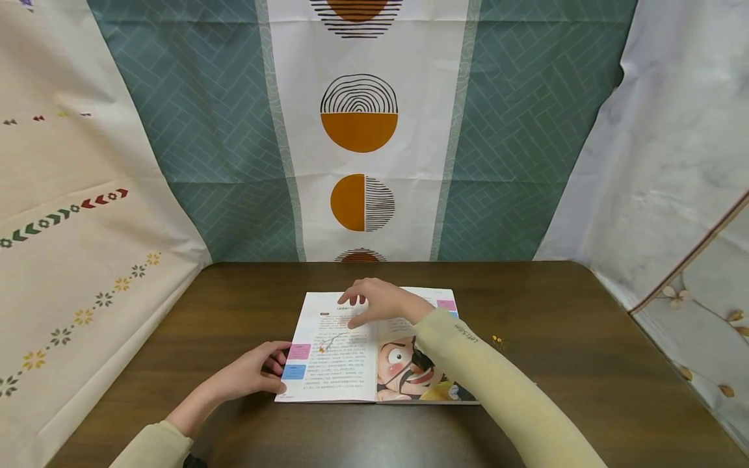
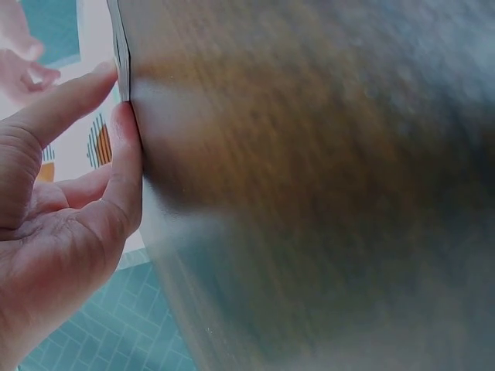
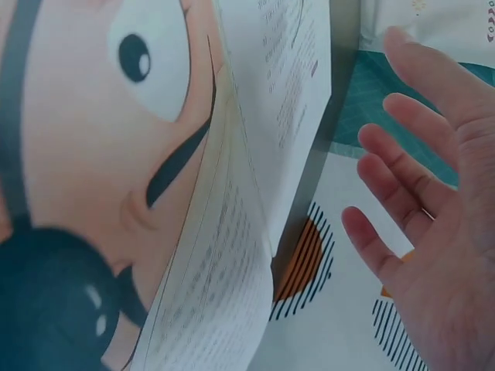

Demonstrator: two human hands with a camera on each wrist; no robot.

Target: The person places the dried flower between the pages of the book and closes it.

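An open book lies on the table in the head view. Its left page carries printed text with pink and blue marks at the outer edge; a large cartoon face fills the lower right page. My left hand is at the book's left edge, thumb near the lower corner. The left wrist view shows its thumb and a finger touching that edge. Over the upper middle of the book hovers my right hand, fingers spread and slightly bent. In the right wrist view this hand holds nothing, apart from the slightly raised pages.
The brown wooden table extends around the book. Behind it hangs a patterned green and white cloth. Pale printed cloths hang at the left and right sides.
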